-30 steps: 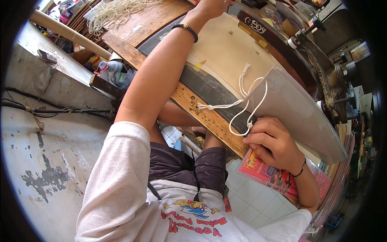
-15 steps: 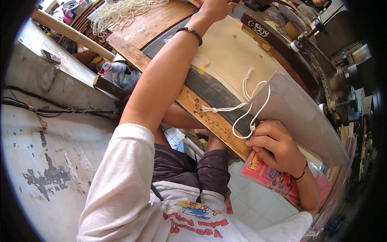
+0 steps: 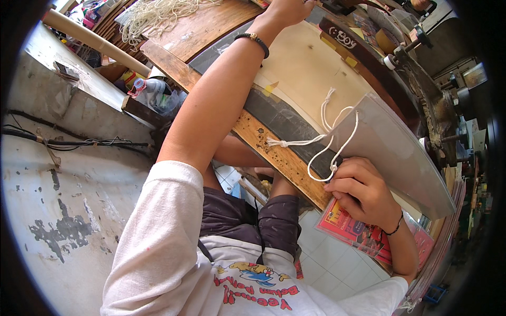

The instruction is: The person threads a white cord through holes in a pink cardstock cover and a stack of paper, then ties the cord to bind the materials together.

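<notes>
Where the right hand [image 3: 363,188] bends at the near edge of the table [image 3: 295,166], just above a red printed packet [image 3: 353,231], its fingers are curled in, though whether they pinch anything I cannot tell. Just beyond, a knotted white cord [image 3: 311,139] loops at the left edge of a tilted translucent sheet [image 3: 395,158], near a flat cream sheet [image 3: 311,63]. Farther off, the left hand [image 3: 289,11] meets the upper rim of view, its fingers too cut off to read.
</notes>
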